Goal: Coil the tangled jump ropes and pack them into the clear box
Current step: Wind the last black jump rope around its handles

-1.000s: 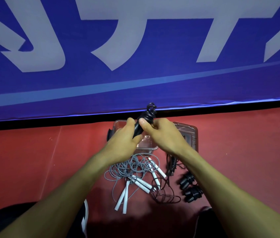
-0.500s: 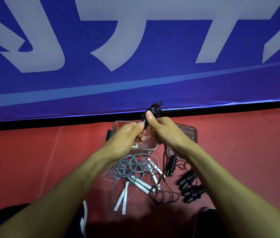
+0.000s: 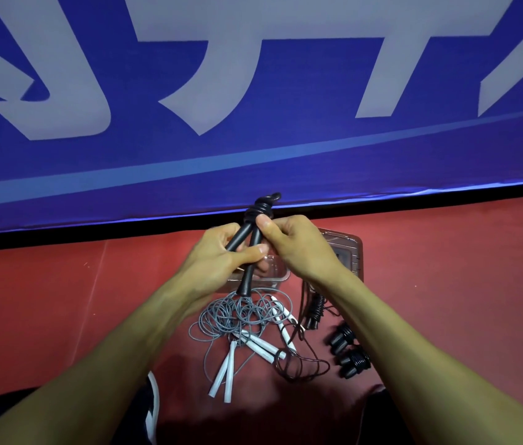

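My left hand (image 3: 221, 255) grips the two black handles of a black jump rope (image 3: 249, 245), whose cord is wound in a knot at the top (image 3: 261, 208). My right hand (image 3: 298, 248) pinches the same rope just under the knot. Behind and below my hands sits the clear box (image 3: 281, 277), mostly hidden. On the red floor lies a tangled grey rope with white handles (image 3: 237, 319). A thin dark cord (image 3: 302, 367) loops beside it, and a hanging black coiled piece (image 3: 314, 311) is near my right wrist.
The box lid (image 3: 348, 252) lies to the right of the box. Black ribbed handles (image 3: 348, 351) lie on the floor by my right forearm. A blue banner with white lettering (image 3: 253, 107) stands behind. A dark shoe with a white stripe (image 3: 152, 409) is at the bottom left.
Both hands lifted the black rope a little. The two handles now splay apart in my left hand, one pointing down, and my right hand has shifted up to the knot.
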### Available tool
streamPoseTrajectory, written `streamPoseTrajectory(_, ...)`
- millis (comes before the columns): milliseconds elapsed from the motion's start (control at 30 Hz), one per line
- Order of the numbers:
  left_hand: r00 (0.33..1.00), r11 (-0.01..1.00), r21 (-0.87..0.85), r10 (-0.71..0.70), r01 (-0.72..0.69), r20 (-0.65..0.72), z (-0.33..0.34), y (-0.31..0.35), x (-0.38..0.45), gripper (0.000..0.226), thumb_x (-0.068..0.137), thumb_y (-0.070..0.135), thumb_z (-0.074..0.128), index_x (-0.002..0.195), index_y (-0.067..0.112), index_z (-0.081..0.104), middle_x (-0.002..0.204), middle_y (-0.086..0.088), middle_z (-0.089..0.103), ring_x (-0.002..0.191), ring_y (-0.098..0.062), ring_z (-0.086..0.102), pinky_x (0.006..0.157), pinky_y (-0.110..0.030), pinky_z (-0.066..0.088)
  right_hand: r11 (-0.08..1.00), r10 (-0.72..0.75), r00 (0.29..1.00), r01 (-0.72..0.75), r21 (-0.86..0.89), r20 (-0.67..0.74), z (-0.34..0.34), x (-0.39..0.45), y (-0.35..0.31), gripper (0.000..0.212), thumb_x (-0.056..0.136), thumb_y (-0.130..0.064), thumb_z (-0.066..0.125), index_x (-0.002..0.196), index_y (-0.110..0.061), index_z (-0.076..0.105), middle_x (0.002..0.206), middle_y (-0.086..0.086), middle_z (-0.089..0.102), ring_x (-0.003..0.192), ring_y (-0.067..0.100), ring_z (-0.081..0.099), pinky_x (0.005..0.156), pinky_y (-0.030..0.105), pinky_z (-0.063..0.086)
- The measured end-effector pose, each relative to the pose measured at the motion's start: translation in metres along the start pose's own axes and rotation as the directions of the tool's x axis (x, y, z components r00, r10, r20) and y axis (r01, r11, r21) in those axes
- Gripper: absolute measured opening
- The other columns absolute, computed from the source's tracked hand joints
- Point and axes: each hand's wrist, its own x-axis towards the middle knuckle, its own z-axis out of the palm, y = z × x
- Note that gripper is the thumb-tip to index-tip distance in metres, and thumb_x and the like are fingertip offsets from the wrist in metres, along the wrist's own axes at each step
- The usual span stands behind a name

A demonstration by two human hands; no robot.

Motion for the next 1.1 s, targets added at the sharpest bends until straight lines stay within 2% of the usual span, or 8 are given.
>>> streamPoseTrajectory(67,0.999,0.999,-0.034,-0.028,0.029,0.035,0.001,-0.001,0.0,0.016,0.095,0.007,0.065,0.106,-0.001,0.057,0.071,-0.014,0.068,0.064,-0.029,0.071,0.062,-0.033,0.059,1.0,-0.001,1.0,0.0,-0.024,-0.009,-0.002,-0.002,-0.002,0.066,0.104,-0.051,0.04,0.066,0.0,0.059,0.055,0.008,0.051,0.054,0.014,0.043,0.059,0.038,0.038)
streamPoseTrajectory(167,1.0,0.997,0.082,0.018,-0.016,-0.02,0.003,-0.006,0.002,0.021,0.095,0.014,0.065,0.096,0.007,0.045,0.064,-0.008,0.056,0.049,-0.021,0.052,0.053,-0.037,0.051,0.993,0.039,0.999,-0.037,-0.108,0.015,-0.001,-0.01,-0.007,0.067,0.104,-0.053,0.037,0.057,-0.011,0.057,0.045,-0.004,0.045,0.046,0.008,0.041,0.052,0.028,0.033)
streamPoseTrajectory(333,0.997,0.835,0.548,0.071,-0.043,-0.031,0.009,-0.004,0.001,0.019,0.101,0.039,0.05,0.105,0.022,0.041,0.086,0.011,0.057,0.076,-0.011,0.059,0.071,-0.038,0.046,0.992,0.059,0.997,-0.063,-0.107,-0.044,-0.001,-0.012,-0.01,0.064,0.099,-0.061,0.045,0.053,-0.017,0.034,0.043,-0.005,0.033,0.043,0.012,0.031,0.048,0.03,0.024)
streamPoseTrajectory(533,1.0,0.899,0.437,0.018,-0.025,0.021,0.007,-0.005,0.005,0.029,0.091,0.053,0.036,0.096,0.03,0.054,0.084,0.007,0.061,0.07,-0.009,0.052,0.071,-0.038,0.043,0.997,0.008,1.0,-0.007,-0.076,0.022,-0.004,-0.01,-0.007,0.066,0.103,-0.056,0.038,0.056,-0.013,0.052,0.043,-0.006,0.043,0.041,0.007,0.04,0.047,0.021,0.029)
streamPoseTrajectory(667,1.0,0.938,0.348,-0.001,0.004,-0.009,0.008,-0.006,0.004,0.033,0.089,0.056,0.034,0.076,0.037,0.057,0.074,0.008,0.055,0.067,-0.013,0.048,0.072,-0.04,0.04,0.991,0.065,0.997,-0.06,-0.123,0.035,-0.01,-0.012,-0.006,0.07,0.1,-0.065,0.035,0.05,-0.017,0.04,0.048,-0.005,0.04,0.043,0.009,0.037,0.051,0.027,0.029)
streamPoseTrajectory(767,0.998,0.984,0.179,-0.001,0.013,-0.07,0.011,-0.005,0.004,0.035,0.104,0.039,0.042,0.076,0.021,0.053,0.076,-0.002,0.049,0.069,-0.016,0.042,0.066,-0.033,0.033,0.98,0.108,0.991,-0.093,-0.177,0.075,-0.008,-0.01,-0.001,0.085,0.096,-0.073,0.028,0.06,-0.001,0.054,0.058,0.007,0.06,0.057,0.022,0.055,0.064,0.036,0.044)
streamPoseTrajectory(933,1.0,0.997,0.082,0.013,-0.013,0.003,-0.001,0.001,0.004,0.007,0.102,0.015,0.053,0.096,0.012,0.056,0.075,0.009,0.06,0.065,0.001,0.056,0.061,-0.016,0.045,0.989,-0.037,0.998,0.043,-0.141,0.042,-0.009,-0.01,-0.003,0.066,0.105,-0.054,0.036,0.065,-0.003,0.048,0.057,0.001,0.038,0.053,0.014,0.034,0.055,0.033,0.029)
streamPoseTrajectory(1100,1.0,0.994,0.113,0.005,-0.006,0.015,-0.009,0.009,0.001,0.023,0.091,0.015,0.072,0.093,0.007,0.05,0.075,-0.014,0.07,0.056,-0.015,0.063,0.046,-0.02,0.042,1.0,0.001,0.997,-0.001,-0.002,0.075,-0.006,-0.01,-0.01,0.065,0.103,-0.06,0.033,0.06,-0.014,0.05,0.059,0.003,0.042,0.054,0.014,0.035,0.056,0.032,0.03)
